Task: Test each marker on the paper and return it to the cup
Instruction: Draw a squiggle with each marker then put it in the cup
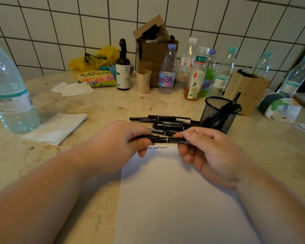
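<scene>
1. Head view: left hand and right hand each pinch an end of a slim black marker, held level over the far edge of smooth white paper.
2. Round black mesh cup stands just right of the loose markers on the mottled stone counter.

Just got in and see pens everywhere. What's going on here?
A person is testing black markers. Both hands, left hand and right hand, hold one marker level above the paper, which has a few squiggles. More markers lie beside the mesh cup, which already holds at least one.
</scene>
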Demonstrator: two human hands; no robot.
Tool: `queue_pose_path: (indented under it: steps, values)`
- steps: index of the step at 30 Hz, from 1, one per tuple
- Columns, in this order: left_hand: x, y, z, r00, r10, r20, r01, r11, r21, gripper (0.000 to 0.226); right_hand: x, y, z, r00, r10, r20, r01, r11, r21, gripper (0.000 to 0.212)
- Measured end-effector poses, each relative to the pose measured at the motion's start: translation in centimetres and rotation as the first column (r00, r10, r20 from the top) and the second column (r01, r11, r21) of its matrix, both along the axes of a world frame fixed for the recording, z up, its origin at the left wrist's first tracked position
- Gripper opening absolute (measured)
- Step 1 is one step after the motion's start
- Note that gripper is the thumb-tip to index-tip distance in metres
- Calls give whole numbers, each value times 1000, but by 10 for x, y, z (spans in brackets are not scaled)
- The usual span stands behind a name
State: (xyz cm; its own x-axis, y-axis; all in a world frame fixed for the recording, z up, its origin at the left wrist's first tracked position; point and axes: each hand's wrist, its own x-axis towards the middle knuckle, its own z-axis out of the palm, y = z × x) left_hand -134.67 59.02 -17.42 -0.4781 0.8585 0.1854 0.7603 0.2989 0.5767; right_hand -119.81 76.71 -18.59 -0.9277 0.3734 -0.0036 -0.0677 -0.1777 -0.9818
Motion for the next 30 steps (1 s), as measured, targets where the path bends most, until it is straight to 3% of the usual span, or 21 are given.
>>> queue_pose_path:
  steps: [4,7,10,13,15,18,22,25,30]
  values:
    - [0,1,0,1000,-8,23,8,1000,17,26,-3,-1,-2,999,-33,-33,33,999,-3,23]
    - [2,5,0,997,7,73,-10,999,41,28,-3,1,1,989,-57,-139,53,998,-32,23]
    - [6,8,-2,999,2,38,0,999,-54,22,0,4,6,977,-56,-206,51,998,-33,23]
    - [4,6,-5,1000,21,-18,-23,993,-116,15,6,11,11,933,-230,-276,226,973,-46,25]
    - [1,4,-4,999,53,-12,-54,993,-105,20,11,21,14,841,-413,-350,449,893,27,23]
    - [0,4,-3,997,64,-47,-69,990,-119,22,15,35,17,638,-604,-477,740,653,163,21]
    - [1,5,-6,997,50,-52,-58,987,-151,23,12,44,15,523,-714,-466,850,481,217,21]
    - [0,5,-7,998,49,-44,-55,988,-142,23,9,47,14,528,-728,-438,849,465,250,19]
    - [0,5,-8,998,45,-47,-50,991,-122,23,5,48,19,561,-705,-433,823,528,208,21]
